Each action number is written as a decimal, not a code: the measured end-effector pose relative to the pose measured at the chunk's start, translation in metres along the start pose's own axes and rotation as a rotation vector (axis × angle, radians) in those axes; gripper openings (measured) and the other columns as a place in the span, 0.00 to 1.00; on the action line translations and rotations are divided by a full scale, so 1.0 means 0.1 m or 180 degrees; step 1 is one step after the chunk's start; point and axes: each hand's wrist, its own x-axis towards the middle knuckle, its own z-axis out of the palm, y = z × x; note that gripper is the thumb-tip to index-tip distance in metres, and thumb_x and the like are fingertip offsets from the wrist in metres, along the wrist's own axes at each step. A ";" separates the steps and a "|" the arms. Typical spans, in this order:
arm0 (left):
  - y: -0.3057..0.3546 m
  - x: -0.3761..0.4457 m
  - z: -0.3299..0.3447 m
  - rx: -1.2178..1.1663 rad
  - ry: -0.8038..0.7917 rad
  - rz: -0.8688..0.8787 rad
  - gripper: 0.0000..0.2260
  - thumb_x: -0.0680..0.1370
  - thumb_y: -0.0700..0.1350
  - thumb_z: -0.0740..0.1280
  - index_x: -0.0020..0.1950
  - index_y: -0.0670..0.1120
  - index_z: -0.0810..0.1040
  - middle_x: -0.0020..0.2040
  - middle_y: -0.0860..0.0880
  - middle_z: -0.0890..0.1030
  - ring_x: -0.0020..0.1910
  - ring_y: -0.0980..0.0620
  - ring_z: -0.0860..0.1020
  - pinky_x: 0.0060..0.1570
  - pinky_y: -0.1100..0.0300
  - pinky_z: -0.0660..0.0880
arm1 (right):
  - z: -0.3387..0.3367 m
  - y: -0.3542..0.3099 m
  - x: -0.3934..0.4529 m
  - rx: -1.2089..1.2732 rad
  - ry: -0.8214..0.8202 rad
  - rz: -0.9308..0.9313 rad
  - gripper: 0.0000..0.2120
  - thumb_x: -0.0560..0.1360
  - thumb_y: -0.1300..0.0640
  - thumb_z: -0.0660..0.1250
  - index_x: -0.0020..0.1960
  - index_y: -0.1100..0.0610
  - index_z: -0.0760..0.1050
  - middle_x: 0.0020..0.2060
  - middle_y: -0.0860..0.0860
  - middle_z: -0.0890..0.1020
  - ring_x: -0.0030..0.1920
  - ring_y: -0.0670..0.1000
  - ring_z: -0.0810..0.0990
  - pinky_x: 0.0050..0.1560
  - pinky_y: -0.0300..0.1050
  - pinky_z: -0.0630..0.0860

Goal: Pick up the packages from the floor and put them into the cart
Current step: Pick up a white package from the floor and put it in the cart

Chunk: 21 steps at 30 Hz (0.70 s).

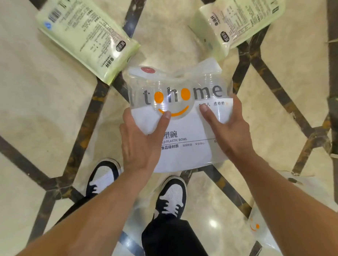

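A clear and white "tohome" plastic-bowl package (pixel 183 132) is held above the marble floor in the centre of the head view. My left hand (pixel 141 144) grips its left edge, thumb on top. My right hand (pixel 225 129) grips its right edge, thumb pressed on the front. Two pale green packages lie on the floor beyond: one at the upper left (pixel 85 31), one at the upper right (pixel 242 19). Another clear "tohome" package (pixel 265 224) lies low on the right, partly hidden by my right forearm. No cart is clearly seen.
The floor is cream marble with dark inlaid bands (pixel 90 111). My two black-and-white shoes (pixel 171 197) stand just below the held package. A dark metal frame (pixel 337 110) runs down the right edge of the view.
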 end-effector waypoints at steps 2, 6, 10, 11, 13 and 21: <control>0.30 -0.14 -0.22 0.0020 0.0030 0.0177 0.38 0.72 0.68 0.72 0.75 0.50 0.65 0.61 0.48 0.75 0.58 0.47 0.76 0.57 0.52 0.74 | -0.19 -0.24 -0.23 0.0208 0.0127 -0.0088 0.25 0.73 0.29 0.68 0.65 0.35 0.63 0.51 0.35 0.80 0.51 0.37 0.79 0.47 0.36 0.73; 1.13 -0.54 -0.66 -0.0008 0.0031 0.0617 0.38 0.69 0.70 0.72 0.73 0.54 0.68 0.63 0.50 0.76 0.62 0.48 0.76 0.63 0.49 0.74 | -0.79 -0.84 -0.71 0.0545 0.0447 -0.0202 0.44 0.66 0.20 0.59 0.77 0.39 0.62 0.64 0.45 0.81 0.64 0.54 0.80 0.67 0.57 0.75; 2.24 -1.14 -1.13 -0.0054 -0.0068 0.1106 0.33 0.69 0.70 0.72 0.69 0.56 0.71 0.62 0.53 0.78 0.62 0.50 0.77 0.64 0.50 0.74 | -1.64 -1.56 -1.28 0.0785 0.0839 -0.0229 0.46 0.68 0.19 0.59 0.78 0.41 0.59 0.60 0.44 0.81 0.61 0.54 0.80 0.61 0.56 0.77; 2.55 -1.33 -1.26 -0.0072 -0.0102 0.1234 0.32 0.68 0.71 0.72 0.67 0.58 0.72 0.61 0.55 0.79 0.61 0.51 0.77 0.63 0.50 0.75 | -1.87 -1.74 -1.46 0.0839 0.0953 -0.0217 0.39 0.70 0.20 0.60 0.74 0.40 0.63 0.56 0.42 0.81 0.59 0.53 0.81 0.57 0.54 0.78; 3.18 -1.77 -1.54 -0.0061 -0.0131 0.1492 0.35 0.64 0.74 0.71 0.66 0.58 0.73 0.59 0.56 0.79 0.60 0.52 0.78 0.62 0.49 0.75 | -2.38 -2.13 -1.87 0.0979 0.1150 -0.0223 0.29 0.72 0.25 0.61 0.66 0.39 0.68 0.50 0.37 0.79 0.55 0.51 0.81 0.49 0.49 0.75; 5.27 -3.59 -2.46 0.0044 -0.0667 0.2525 0.37 0.62 0.75 0.71 0.63 0.54 0.76 0.57 0.51 0.82 0.58 0.47 0.80 0.58 0.52 0.77 | -4.27 -3.32 -3.82 0.1611 0.2155 -0.0350 0.25 0.77 0.31 0.65 0.67 0.44 0.74 0.52 0.38 0.79 0.54 0.47 0.76 0.52 0.44 0.68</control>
